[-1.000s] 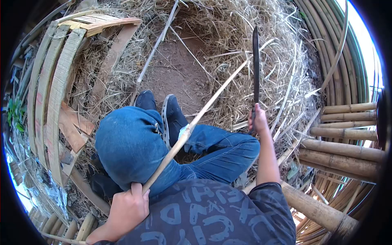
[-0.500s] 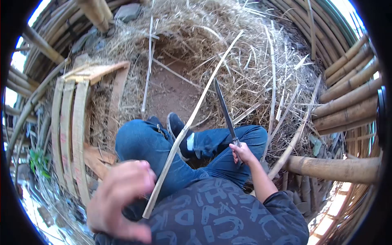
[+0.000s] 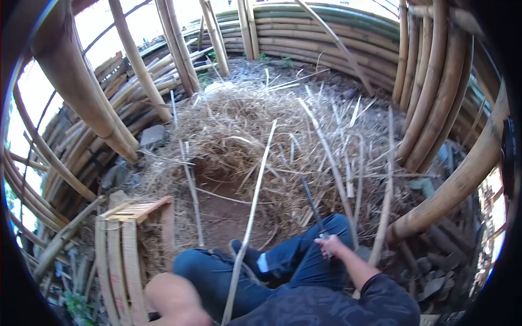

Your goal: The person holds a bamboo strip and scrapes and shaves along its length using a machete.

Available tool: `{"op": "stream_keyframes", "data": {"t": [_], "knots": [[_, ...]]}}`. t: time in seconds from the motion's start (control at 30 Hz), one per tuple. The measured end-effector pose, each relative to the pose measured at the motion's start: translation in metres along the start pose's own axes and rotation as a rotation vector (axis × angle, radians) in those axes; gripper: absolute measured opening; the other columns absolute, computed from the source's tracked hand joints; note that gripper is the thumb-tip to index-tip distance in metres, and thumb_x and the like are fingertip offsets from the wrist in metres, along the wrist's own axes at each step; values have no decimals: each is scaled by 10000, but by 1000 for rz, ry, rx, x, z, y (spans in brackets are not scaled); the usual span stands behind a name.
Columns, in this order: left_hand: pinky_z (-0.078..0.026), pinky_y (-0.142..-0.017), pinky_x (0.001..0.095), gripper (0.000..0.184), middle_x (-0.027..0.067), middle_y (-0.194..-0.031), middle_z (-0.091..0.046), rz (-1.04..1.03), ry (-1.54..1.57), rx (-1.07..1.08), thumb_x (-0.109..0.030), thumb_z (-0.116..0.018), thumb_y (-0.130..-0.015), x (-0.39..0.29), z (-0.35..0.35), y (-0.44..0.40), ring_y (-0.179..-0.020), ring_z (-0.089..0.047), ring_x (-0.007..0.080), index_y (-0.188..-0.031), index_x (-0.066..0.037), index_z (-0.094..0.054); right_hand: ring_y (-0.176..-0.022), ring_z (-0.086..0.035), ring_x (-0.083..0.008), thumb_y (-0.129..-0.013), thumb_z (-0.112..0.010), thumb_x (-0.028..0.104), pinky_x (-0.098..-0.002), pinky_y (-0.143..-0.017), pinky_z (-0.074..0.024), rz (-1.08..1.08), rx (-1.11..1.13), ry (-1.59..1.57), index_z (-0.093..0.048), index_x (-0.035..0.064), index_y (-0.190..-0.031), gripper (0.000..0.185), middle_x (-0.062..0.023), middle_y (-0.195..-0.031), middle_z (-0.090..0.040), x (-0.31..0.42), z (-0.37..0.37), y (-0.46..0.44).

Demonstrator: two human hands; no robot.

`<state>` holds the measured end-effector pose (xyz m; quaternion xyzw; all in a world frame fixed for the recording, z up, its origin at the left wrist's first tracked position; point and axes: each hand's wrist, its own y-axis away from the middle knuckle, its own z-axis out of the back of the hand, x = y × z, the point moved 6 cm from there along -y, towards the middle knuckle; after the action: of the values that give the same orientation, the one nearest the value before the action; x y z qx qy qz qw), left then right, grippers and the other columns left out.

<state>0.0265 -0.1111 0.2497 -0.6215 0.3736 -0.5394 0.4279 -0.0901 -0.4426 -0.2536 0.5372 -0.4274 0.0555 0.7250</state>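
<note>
Tipped up since the last frame, the view now shows more of the far wall, and the person's left hand [image 3: 175,300] is lower, at the near edge. It is too blurred to tell how open it is or if it has hold of anything. The right hand [image 3: 330,246] is closed round the handle of a long, dark metal knife [image 3: 312,202], whose blade points to the far left.

The long, thin, pale wooden strip [image 3: 251,220] slants over the blue denim jeans [image 3: 209,274], its far end above the dry, straw-coloured shavings [image 3: 234,114]. It looks light and stiff but a bit bendy, dry rather than slippery, and its edges may be sharp or splintery. The thicker near end seems a good place to hold, well away from the blade.

Underneath is bare brown dirt [image 3: 220,217]. A pale slatted wooden crate [image 3: 129,255] is on the near left. Stacked yellow-brown bamboo poles [image 3: 321,42] make the far wall, and one thick tan bamboo pole [image 3: 451,201] leans on the near right.
</note>
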Motion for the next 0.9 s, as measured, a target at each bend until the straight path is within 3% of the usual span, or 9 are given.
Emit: {"op": "stream_keyframes", "data": {"t": [0.07, 0.1, 0.13, 0.37, 0.4, 0.5, 0.57, 0.63, 0.9], "knots": [[-462, -904, 253, 233, 2, -1216, -654, -48, 254, 26, -183, -588, -961, -2, 2, 8, -1136, -593, 88, -1176, -168, -676, -429, -524, -161, -844, -739, 273, -353, -401, -488, -4, 5, 26, -533, 62, -785, 301, -53, -594, -527, 1, -1, -3], [-470, -837, 239, 220, -23, -1210, -659, -122, -401, 79, -188, -580, -964, 10, 0, -2, -1108, -609, 82, -1155, -176, -688, -428, -534, -167, -842, -742, 267, -354, -405, -495, 10, 22, 53, -532, 64, -766, 302, -56, -591, -533, -3, -2, -8], [-445, -776, 233, 235, -47, -1152, -688, -230, -32, 25, -203, -584, -958, 38, 4, -9, -1110, -601, 62, -1166, -203, -694, -431, -545, -171, -843, -742, 264, -355, -405, -497, 27, 33, 91, -533, 63, -752, 304, -59, -588, -539, -3, -3, -10], [-462, -797, 358, 227, 38, -1086, -720, -40, -692, 190, -288, -565, -970, -39, 33, -24, -977, -650, 208, -1111, -198, -718, -440, -574, -178, -847, -738, 253, -351, -399, -499, -2, 64, 230, -542, 51, -713, 311, -68, -578, -560, 7, -7, -5], [-435, -918, 443, 312, 146, -1116, -660, 79, -484, 87, -259, -576, -919, -60, 56, -12, -1081, -593, 293, -1126, -28, -612, -438, -572, -177, -849, -734, 253, -349, -396, -495, 6, 64, 209, -542, 50, -714, 311, -66, -574, -557, 6, -6, -6], [-369, -1035, 538, 473, 172, -1259, -574, 1062, -1125, 131, -363, -649, -858, -37, 67, 84, -1173, -554, 317, -1229, -79, -582, -422, -561, -174, -852, -732, 264, -337, -390, -485, -1, 74, 241, -529, 44, -705, 333, -74, -569, -559, 1, -9, 1], [-220, -1111, 588, 631, 188, -1412, -464, 1750, -1364, 880, -420, -614, -861, -1, 67, 172, -1361, -380, 304, -1362, -58, -485, -403, -541, -170, -854, -712, 233, -339, -373, -472, 20, 41, 156, -523, 56, -708, 298, -60, -554, -540, 8, -7, -2], [-112, -1138, 623, 714, 204, -1321, -509, 2008, -1557, 1396, -489, -641, -828, -53, 49, 251, -1366, -354, 358, -1319, 8, -499, -384, -522, -171, -855, -701, 236, -335, -365, -465, 8, 123, 227, -518, 57, -707, 295, -59, -547, -529, 9, -11, -8], [-15, -1129, 668, 651, 184, -1310, -509, 2171, -1479, 1378, -345, -701, -787, -96, 28, 275, -1403, -293, 371, -1280, 31, -501, -376, -507, -164, -865, -685, 282, -322, -353, -450, 61, 93, 147, -515, 65, -774, 290, -50, -543, -512, 11, -9, -11]]}}
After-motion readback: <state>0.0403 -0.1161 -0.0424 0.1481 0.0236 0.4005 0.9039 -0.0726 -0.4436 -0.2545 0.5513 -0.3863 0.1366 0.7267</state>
